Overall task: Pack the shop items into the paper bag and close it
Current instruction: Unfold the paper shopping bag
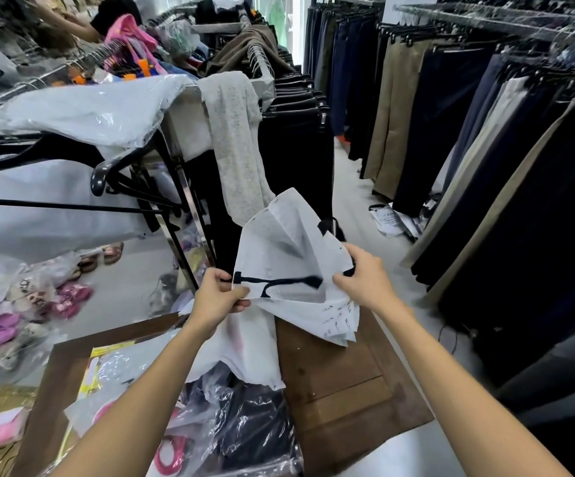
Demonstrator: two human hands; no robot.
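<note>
Two hands (215,297) (365,277) grip white bag (289,256) over brown table (341,380), btwn trouser racks (485,115).

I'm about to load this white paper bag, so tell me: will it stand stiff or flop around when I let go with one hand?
Probably floppy: the white paper bag is crumpled and sagging between the left hand and right hand. It likely weighs little, since pinched edges alone hold it up. It may tear if tugged, as the paper looks thin and creased.
</note>
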